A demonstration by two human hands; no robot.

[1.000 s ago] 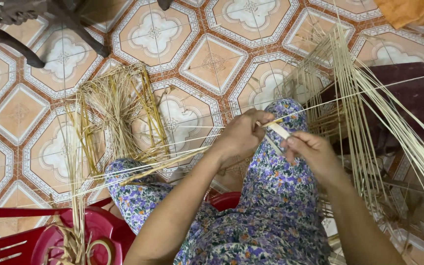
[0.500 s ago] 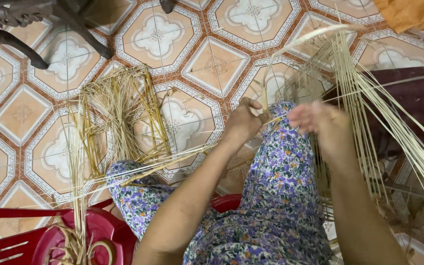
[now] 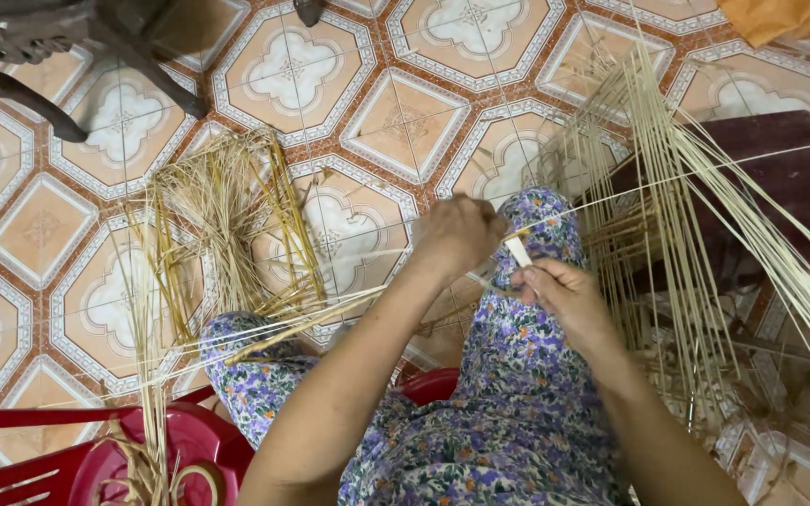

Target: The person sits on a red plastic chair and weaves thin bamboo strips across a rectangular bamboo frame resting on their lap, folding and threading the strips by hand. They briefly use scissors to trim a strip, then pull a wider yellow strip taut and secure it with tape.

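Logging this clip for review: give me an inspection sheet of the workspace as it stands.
Surface: patterned floor tiles, orange and white.
Job's things: long pale straw strands fanned out at right; one runs across the lap to the hands.
Clutter: loose straw bundle lying on the floor; red plastic chair with coiled straw on it.
Grippers: left hand closed on a strand; right hand pinches a small pale flat piece.
Cables: nothing seen.
Surroundings: dark wooden stool behind the strands, dark furniture legs at top left, orange cloth at top right.
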